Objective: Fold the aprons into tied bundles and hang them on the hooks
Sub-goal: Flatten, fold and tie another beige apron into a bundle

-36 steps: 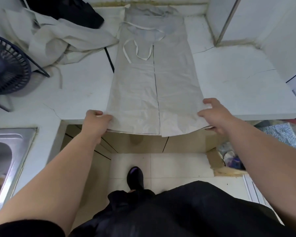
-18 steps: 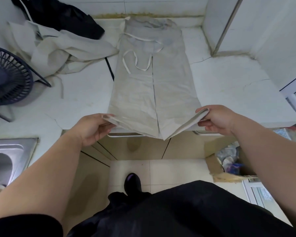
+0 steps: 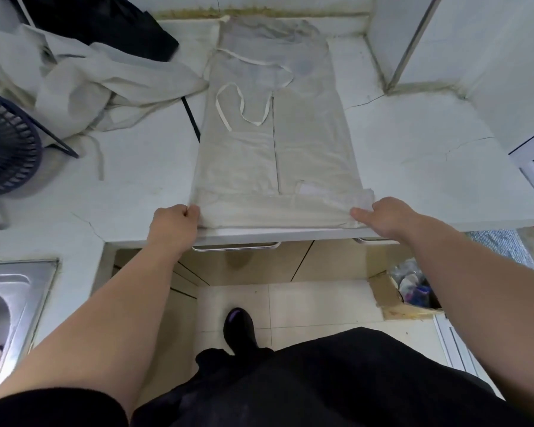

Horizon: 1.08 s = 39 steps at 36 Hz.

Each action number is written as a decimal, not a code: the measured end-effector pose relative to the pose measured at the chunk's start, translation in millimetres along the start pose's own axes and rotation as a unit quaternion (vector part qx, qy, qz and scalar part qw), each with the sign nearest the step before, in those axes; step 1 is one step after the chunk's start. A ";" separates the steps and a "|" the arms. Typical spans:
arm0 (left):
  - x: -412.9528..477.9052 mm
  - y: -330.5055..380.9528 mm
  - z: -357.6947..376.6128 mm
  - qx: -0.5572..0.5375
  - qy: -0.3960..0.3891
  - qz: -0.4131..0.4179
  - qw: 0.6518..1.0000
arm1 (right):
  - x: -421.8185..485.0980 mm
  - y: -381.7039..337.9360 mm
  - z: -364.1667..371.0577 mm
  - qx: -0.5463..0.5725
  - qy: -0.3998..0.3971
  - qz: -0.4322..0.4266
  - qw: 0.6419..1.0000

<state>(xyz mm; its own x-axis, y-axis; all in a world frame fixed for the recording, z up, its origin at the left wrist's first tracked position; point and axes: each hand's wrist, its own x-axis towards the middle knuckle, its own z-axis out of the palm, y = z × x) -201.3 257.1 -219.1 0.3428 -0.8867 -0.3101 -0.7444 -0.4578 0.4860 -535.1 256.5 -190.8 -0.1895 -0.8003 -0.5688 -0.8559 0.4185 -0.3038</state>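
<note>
Two bare hands hold the near end of a pale apron [image 3: 278, 143] that lies lengthwise on a white counter [image 3: 420, 167], folded into a long narrow panel with its two side flaps meeting along a central seam line; its far end reaches the wall at the back of the counter; its near hem is turned up into a narrow band that lies along the counter's front edge; a white tie strap [image 3: 244, 109] lies in a loose loop on the upper left of the panel; left hand [image 3: 173, 226] grips the left end of the turned band, fingers curled tight on the cloth, knuckles up; right hand [image 3: 386, 220] holds the right end, thumb stretched along the top of the band, the other fingers bent at the cloth's corner, largely hidden behind the back of the hand; a second pale cloth [image 3: 105, 87] lies crumpled on the counter to the left of the apron, touching its upper left edge; a black garment [image 3: 105, 23] sits behind that heap; a dark fan [image 3: 3, 146] stands at far left; a steel sink [image 3: 10, 297] occupies the lower left; a drawer handle [image 3: 235, 246] shows beneath the counter edge; a cardboard box [image 3: 392, 300] rests on the tiled floor at right
</note>
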 end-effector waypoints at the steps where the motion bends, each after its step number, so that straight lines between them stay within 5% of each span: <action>1: 0.7 -1.2 0.9 0.007 0.001 -0.002 1.000 | 1.2 -0.2 0.2 0.000 -0.001 0.003 1.000; 7: 5.5 -5.8 1.6 -0.016 0.000 0.006 1.000 | 4.1 -3.2 3.7 0.135 0.137 -0.095 0.977; 10: 5.8 -8.6 3.1 -0.039 0.017 0.012 0.999 | 1.7 -12.3 7.1 0.169 0.122 -0.122 0.970; 15: 7.2 -10.3 6.6 -0.043 0.089 0.048 0.994 | 0.8 -17.4 5.2 0.109 -0.002 -0.103 0.989; 19: 9.0 -3.6 3.9 -0.127 0.059 0.041 0.989 | 8.9 -15.8 1.0 0.119 -0.029 -0.074 0.990; 24: 17.4 -3.4 4.7 -0.090 0.042 0.006 0.995 | 15.2 -10.7 2.8 0.154 0.008 -0.030 0.988; 32: 21.4 10.2 2.0 0.123 0.013 -0.029 0.992 | 22.5 -13.7 4.9 0.045 0.067 0.039 0.996; 39: 13.2 12.3 0.6 0.078 0.050 -0.045 0.995 | 21.7 -15.5 6.0 0.103 0.123 0.083 0.984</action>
<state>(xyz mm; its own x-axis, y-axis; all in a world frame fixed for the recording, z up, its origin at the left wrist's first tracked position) -206.3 239.8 -217.7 0.4611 -0.8484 -0.2599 -0.7856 -0.5265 0.3250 -523.1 235.2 -203.0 -0.4513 -0.7821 -0.4296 -0.6921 0.6107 -0.3847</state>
